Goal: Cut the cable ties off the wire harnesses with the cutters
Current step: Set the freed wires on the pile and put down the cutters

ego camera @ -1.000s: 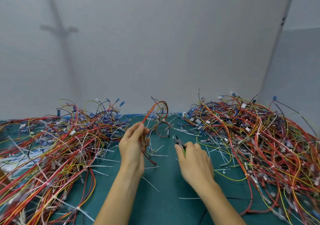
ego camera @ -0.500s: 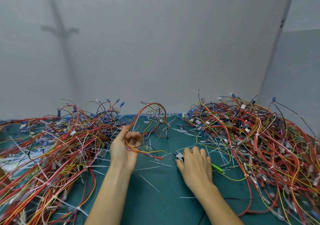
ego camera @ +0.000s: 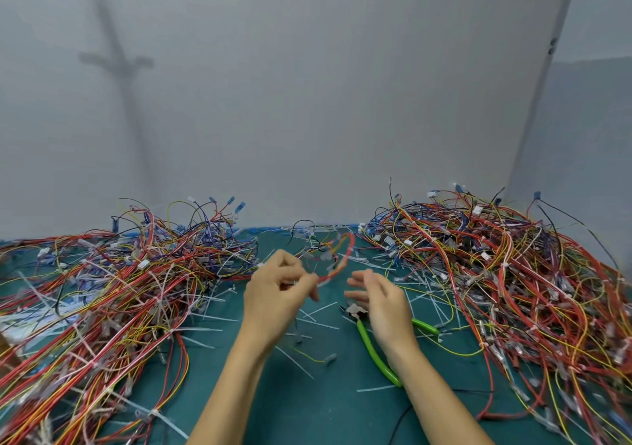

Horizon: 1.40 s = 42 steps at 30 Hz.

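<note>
Left hand (ego camera: pixel 277 294) pinches the light, floppy harness (ego camera: pixel 338 259); right hand (ego camera: pixel 379 304) slack, empty. I'd grip close to the cut point.

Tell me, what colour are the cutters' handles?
Bright green; the cutters lie on the mat, best seen in the head view.

**Free lane:** bare green desk (ego camera: pixel 307 414) between the left grip (ego camera: pixel 273 290) and the right grip (ego camera: pixel 379 301), widening toward the person. It carries only flat cut cable ties (ego camera: pixel 219 318).

**Left of left grip:** left heap of wire harnesses (ego camera: pixel 102 290), tall and tangled, closes that side.

**Right of right grip:** right heap of wire harnesses (ego camera: pixel 513 273), equally dense, with a stray yellow wire near the wrist.

**Beneath right grip:** cutters (ego camera: pixel 371 345) flat on the desk, green handles splayed.

**Beyond both grips:** blurred harness loop (ego camera: pixel 337 259), pinched by the left grip, then the grey wall (ego camera: pixel 307 102).

**Above:** open air.
</note>
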Each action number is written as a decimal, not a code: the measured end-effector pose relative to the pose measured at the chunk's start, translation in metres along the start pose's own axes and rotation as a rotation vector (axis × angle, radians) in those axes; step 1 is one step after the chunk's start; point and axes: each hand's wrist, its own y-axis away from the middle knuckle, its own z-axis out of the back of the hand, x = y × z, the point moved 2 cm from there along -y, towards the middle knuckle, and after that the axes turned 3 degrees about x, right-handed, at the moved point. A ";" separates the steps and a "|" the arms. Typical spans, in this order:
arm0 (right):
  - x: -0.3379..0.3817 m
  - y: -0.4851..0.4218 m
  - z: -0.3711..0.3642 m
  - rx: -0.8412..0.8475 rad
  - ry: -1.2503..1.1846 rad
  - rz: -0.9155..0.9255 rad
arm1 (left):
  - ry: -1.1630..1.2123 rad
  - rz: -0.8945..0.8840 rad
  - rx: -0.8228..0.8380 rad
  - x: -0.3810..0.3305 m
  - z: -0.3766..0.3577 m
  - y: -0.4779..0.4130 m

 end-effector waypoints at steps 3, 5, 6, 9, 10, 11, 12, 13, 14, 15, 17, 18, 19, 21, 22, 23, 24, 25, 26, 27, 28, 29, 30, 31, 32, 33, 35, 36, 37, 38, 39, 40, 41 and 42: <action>0.004 -0.001 0.000 0.079 -0.439 -0.141 | -0.120 0.004 0.290 0.002 -0.010 0.004; 0.005 -0.001 0.002 0.093 -0.495 -0.152 | -0.229 0.050 0.500 0.007 -0.018 0.007; 0.004 -0.001 0.003 0.082 -0.470 -0.137 | -0.257 0.077 0.575 0.011 -0.022 0.009; 0.005 -0.001 0.007 0.042 -0.319 -0.056 | -0.160 0.117 0.553 0.019 -0.026 0.010; 0.006 -0.001 0.008 0.050 -0.293 -0.025 | -0.108 0.108 0.458 0.020 -0.025 0.008; 0.007 0.000 0.007 0.072 -0.286 0.004 | -0.043 0.095 0.331 0.021 -0.024 0.006; 0.009 0.002 0.006 0.105 -0.289 0.030 | 0.037 0.095 0.183 0.022 -0.021 0.004; 0.010 0.004 0.003 0.144 -0.287 0.056 | 0.132 0.107 0.030 0.024 -0.019 0.002; 0.011 0.005 0.001 0.186 -0.266 0.079 | 0.199 0.135 -0.116 0.026 -0.016 0.000; 0.012 0.007 -0.002 0.230 -0.227 0.103 | 0.223 0.175 -0.247 0.028 -0.013 -0.001; 0.012 0.010 -0.008 0.315 -0.132 0.152 | 0.165 0.254 -0.421 0.027 -0.007 -0.001; 0.012 0.011 -0.010 0.349 -0.076 0.183 | 0.133 0.290 -0.454 0.026 -0.005 -0.002; 0.011 0.012 -0.012 0.376 -0.006 0.219 | 0.129 0.336 -0.447 0.026 -0.004 -0.003; 0.009 0.015 -0.014 0.406 0.185 0.313 | 0.278 0.453 -0.338 0.026 -0.004 -0.008; 0.008 0.016 -0.015 0.418 0.291 0.366 | 0.393 0.518 -0.260 0.024 -0.005 -0.009; 0.007 0.017 -0.016 0.432 0.382 0.414 | 0.487 0.556 -0.192 0.023 -0.007 -0.009; 0.006 0.017 -0.016 0.443 0.450 0.451 | 0.541 0.560 -0.148 0.021 -0.008 -0.009; 0.006 0.018 -0.016 0.454 0.497 0.473 | 0.564 0.542 -0.133 0.020 -0.008 -0.009; 0.005 0.018 -0.016 0.462 0.535 0.482 | 0.578 0.513 -0.138 0.020 -0.008 -0.007; 0.006 0.018 -0.016 0.468 0.573 0.482 | 0.589 0.482 -0.148 0.020 -0.007 -0.006; 0.007 0.017 -0.016 0.472 0.601 0.466 | 0.603 0.452 -0.156 0.020 -0.006 -0.005; 0.007 0.018 -0.015 0.473 0.607 0.436 | 0.626 0.418 -0.159 0.019 -0.005 -0.005; 0.009 0.018 -0.013 0.467 0.580 0.406 | 0.642 0.378 -0.156 0.018 -0.005 -0.005; 0.012 0.019 -0.012 0.451 0.518 0.384 | 0.643 0.336 -0.153 0.016 -0.005 -0.005; 0.015 0.020 -0.010 0.429 0.430 0.372 | 0.635 0.296 -0.154 0.013 -0.005 -0.006; 0.018 0.020 -0.009 0.398 0.331 0.367 | 0.627 0.261 -0.159 0.011 -0.006 -0.006; 0.025 0.022 -0.008 0.268 0.167 0.370 | 0.600 0.200 -0.160 0.008 -0.008 -0.007; 0.027 0.022 -0.005 0.145 0.152 0.396 | 0.585 0.170 -0.152 0.006 -0.010 -0.007; 0.029 0.022 -0.001 0.000 0.184 0.444 | 0.569 0.142 -0.144 0.005 -0.012 -0.006; 0.031 0.022 0.002 -0.134 0.250 0.500 | 0.549 0.120 -0.142 0.004 -0.014 -0.005; 0.032 0.023 0.005 -0.227 0.308 0.552 | 0.520 0.104 -0.147 0.004 -0.016 -0.004; 0.034 0.023 0.007 -0.269 0.332 0.595 | 0.480 0.091 -0.155 0.004 -0.018 -0.004; 0.037 0.023 0.008 -0.271 0.326 0.630 | 0.438 0.083 -0.161 0.006 -0.019 -0.003; 0.038 0.023 0.007 -0.258 0.310 0.656 | 0.405 0.081 -0.163 0.008 -0.021 -0.003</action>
